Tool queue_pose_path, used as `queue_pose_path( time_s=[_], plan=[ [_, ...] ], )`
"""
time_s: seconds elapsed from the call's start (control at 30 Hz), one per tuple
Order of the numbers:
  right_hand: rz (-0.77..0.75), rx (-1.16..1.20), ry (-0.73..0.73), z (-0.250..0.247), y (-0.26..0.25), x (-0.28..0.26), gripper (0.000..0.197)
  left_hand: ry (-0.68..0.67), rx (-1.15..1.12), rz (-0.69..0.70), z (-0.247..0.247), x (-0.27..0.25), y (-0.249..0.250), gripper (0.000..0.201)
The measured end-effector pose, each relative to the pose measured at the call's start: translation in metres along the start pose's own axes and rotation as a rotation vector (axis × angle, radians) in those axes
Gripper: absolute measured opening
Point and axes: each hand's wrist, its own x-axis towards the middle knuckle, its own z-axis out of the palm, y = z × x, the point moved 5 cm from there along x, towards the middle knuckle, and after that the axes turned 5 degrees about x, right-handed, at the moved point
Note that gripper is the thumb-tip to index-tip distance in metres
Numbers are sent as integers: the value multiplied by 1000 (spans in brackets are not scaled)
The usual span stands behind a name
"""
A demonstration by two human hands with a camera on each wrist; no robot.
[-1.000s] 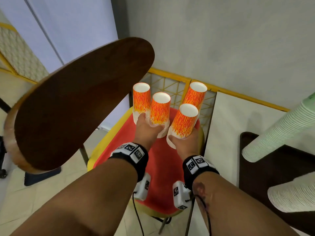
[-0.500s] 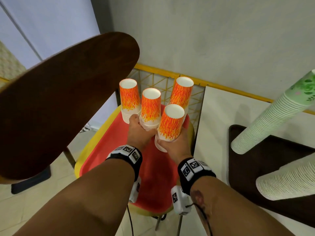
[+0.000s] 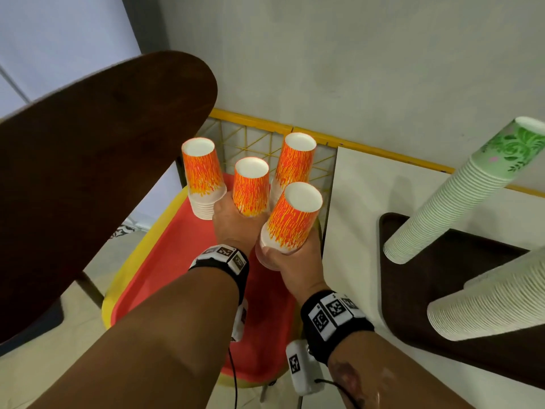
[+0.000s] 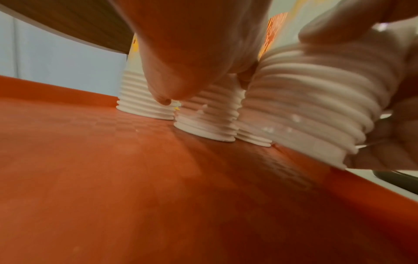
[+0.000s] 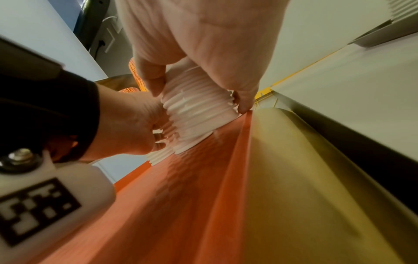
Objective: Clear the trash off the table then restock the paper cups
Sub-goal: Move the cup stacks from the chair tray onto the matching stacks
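Note:
Four upside-down stacks of orange paper cups stand on a red tray (image 3: 177, 261). My left hand (image 3: 233, 225) grips the base of the middle stack (image 3: 251, 190); in the left wrist view its thumb lies over that stack (image 4: 210, 114). My right hand (image 3: 292, 261) grips the nearest stack (image 3: 295, 219), which leans to the right. The right wrist view shows this stack (image 5: 199, 107) tilted, one side of its rim off the tray (image 5: 203, 178). The far left stack (image 3: 202, 172) and the back right stack (image 3: 295, 163) stand untouched.
A dark round wooden tabletop (image 3: 88, 172) overhangs the tray's left side. To the right a white counter (image 3: 368, 202) carries a dark brown tray (image 3: 442, 320) with two tall leaning stacks of green-white cups (image 3: 472, 187). A yellow lattice rail (image 3: 265, 137) and the wall lie behind.
My right hand has drawn its stack a little nearer to me and away from the others. My left hand has kept its hold on the middle stack.

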Motion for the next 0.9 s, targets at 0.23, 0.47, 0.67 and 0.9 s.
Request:
queue_pose_path(
  time_s=[0.23,0.47,0.67,0.9],
  plan=[
    [50,-81,9,-5,2,-1,65,9,-156,-82,-5,-12,-14,72],
    [119,-172,-24,-4,12,-12,79,8,-231,-107,-17,-39,-30,75],
    [250,-325,-257,14,19,-27,81,147,-181,-208,-50,-48,-53,70],
    [207,-306,-313,52,35,-28,85,198,-298,-217,-81,-49,-66,72]
  ],
)
